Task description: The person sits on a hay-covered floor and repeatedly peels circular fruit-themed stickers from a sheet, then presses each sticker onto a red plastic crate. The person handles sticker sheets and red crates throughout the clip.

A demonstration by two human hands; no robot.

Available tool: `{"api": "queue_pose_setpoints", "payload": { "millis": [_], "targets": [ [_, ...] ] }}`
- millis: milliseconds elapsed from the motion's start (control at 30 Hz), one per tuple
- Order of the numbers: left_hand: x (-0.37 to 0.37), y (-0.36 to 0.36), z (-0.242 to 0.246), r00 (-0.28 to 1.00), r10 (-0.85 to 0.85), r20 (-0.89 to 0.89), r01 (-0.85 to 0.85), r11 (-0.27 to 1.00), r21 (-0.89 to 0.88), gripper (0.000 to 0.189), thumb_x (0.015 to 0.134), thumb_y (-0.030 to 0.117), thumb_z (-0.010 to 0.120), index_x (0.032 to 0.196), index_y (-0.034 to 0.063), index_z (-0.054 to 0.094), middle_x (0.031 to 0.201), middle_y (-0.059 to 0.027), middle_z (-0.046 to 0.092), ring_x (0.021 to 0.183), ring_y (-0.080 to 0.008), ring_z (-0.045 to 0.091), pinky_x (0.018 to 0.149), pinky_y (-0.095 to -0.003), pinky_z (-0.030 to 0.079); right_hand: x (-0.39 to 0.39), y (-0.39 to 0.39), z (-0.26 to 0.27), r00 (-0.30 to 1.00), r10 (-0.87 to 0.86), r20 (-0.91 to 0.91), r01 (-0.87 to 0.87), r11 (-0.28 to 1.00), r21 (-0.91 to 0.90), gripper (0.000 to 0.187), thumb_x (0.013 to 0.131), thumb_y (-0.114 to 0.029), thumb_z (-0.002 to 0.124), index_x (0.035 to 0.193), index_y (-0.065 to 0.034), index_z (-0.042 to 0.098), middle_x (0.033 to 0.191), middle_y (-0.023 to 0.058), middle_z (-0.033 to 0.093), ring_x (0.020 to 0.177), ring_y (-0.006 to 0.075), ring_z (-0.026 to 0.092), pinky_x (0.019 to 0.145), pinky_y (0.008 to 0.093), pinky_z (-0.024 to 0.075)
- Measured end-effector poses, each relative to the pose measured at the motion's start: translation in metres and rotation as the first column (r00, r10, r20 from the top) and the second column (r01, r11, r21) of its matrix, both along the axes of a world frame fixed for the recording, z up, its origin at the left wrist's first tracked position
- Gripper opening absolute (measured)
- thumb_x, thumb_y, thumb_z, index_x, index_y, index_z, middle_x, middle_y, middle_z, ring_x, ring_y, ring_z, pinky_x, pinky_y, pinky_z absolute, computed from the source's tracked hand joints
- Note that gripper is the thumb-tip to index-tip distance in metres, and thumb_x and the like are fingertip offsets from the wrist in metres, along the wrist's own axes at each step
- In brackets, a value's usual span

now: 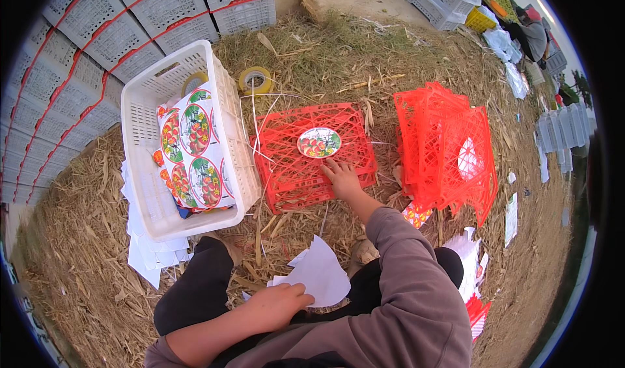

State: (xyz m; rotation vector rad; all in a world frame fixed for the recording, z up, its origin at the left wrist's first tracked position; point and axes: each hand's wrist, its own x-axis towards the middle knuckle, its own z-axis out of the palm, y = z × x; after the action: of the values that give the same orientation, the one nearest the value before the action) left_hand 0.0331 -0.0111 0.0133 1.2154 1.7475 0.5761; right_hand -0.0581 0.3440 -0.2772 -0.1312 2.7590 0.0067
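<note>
My right hand [344, 177] lies on a red plastic lattice lid [278, 173], fingers apart, just below an oval fruit label [319, 142] on the lid. Close to my lap, my left hand [290, 299] has its fingers bent over the edge of white paper sheets [320, 270]; its thumb is hidden. To the left stands a white plastic crate [246, 168] holding sheets of oval fruit stickers [197, 129]. A messy stack of red lattice lids [429, 148] rises to the right, and one carries a whitish oval [467, 158].
A roll of yellow tape [255, 81] and white strapping [254, 119] lie by the white crate. Stacked grey crates [166, 11] form a wall at upper left. White paper scraps [156, 255] lie on straw-covered ground. Another person [534, 36] sits far off at upper right.
</note>
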Motion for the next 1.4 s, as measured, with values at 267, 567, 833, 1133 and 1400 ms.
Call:
{"api": "queue_pose_setpoints", "payload": {
  "millis": [267, 567, 833, 1133, 1400],
  "targets": [
    [0.001, 0.018, -0.004, 0.990, -0.098, -0.100, 0.097, 0.995, -0.009, 0.036, 0.090, 0.002, 0.062, 0.124, 0.0102, 0.068, 0.112, -0.0138, 0.064, 0.108, -0.0358, 0.068, 0.091, -0.0468, 0.057, -0.028, -0.011, 0.089, 0.898, 0.358, -0.257, -0.368, 0.930, 0.011, 0.065, 0.083, -0.018, 0.075, 0.146, -0.0183, 0.058, 0.148, 0.0180, 0.051, 0.132, 0.0339, 0.054, 0.104, 0.0469, 0.0464],
    [-0.014, 0.045, 0.008, 0.971, -0.121, -0.205, 0.134, 0.990, 0.051, 0.037, 0.089, 0.003, 0.063, 0.124, 0.0108, 0.071, 0.110, -0.0153, 0.067, 0.104, -0.0381, 0.069, 0.089, -0.0490, 0.056, 0.024, -0.006, 0.335, 0.690, 0.381, -0.616, -0.351, 0.920, 0.176, 0.056, 0.075, -0.023, 0.079, 0.130, -0.0146, 0.066, 0.137, 0.0159, 0.057, 0.124, 0.0299, 0.057, 0.101, 0.0439, 0.0451],
    [-0.018, 0.054, 0.018, 0.971, -0.119, -0.209, 0.130, 0.991, 0.040, 0.038, 0.089, 0.002, 0.060, 0.124, 0.0132, 0.073, 0.112, -0.0150, 0.067, 0.108, -0.0388, 0.067, 0.090, -0.0493, 0.055, 0.111, 0.161, 0.385, 0.211, -0.868, -0.450, -0.463, 0.316, -0.828, 0.066, 0.081, -0.008, 0.057, 0.147, -0.0072, 0.054, 0.137, 0.0111, 0.059, 0.114, 0.0237, 0.058, 0.091, 0.0361, 0.0508],
    [-0.025, 0.052, 0.013, 0.987, -0.006, -0.158, 0.026, 0.992, 0.122, 0.032, 0.091, 0.006, 0.065, 0.122, 0.0082, 0.072, 0.115, -0.0165, 0.068, 0.112, -0.0380, 0.065, 0.097, -0.0455, 0.054, 0.176, 0.293, 0.214, -0.638, -0.764, 0.101, 0.437, -0.467, -0.769, 0.070, 0.091, -0.015, 0.062, 0.156, 0.0003, 0.044, 0.138, 0.0166, 0.066, 0.115, 0.0266, 0.066, 0.095, 0.0379, 0.0533],
    [-0.045, 0.061, 0.026, 0.990, 0.084, -0.114, -0.069, 0.989, 0.131, 0.033, 0.091, 0.006, 0.070, 0.124, 0.0053, 0.073, 0.117, -0.0188, 0.069, 0.110, -0.0368, 0.068, 0.096, -0.0445, 0.054, 0.156, 0.037, 0.311, 0.936, -0.026, -0.350, -0.283, 0.534, -0.797, 0.085, 0.086, -0.034, 0.086, 0.159, -0.0120, 0.047, 0.163, 0.0170, 0.046, 0.153, 0.0348, 0.040, 0.128, 0.0483, 0.0323]
  ]
}}
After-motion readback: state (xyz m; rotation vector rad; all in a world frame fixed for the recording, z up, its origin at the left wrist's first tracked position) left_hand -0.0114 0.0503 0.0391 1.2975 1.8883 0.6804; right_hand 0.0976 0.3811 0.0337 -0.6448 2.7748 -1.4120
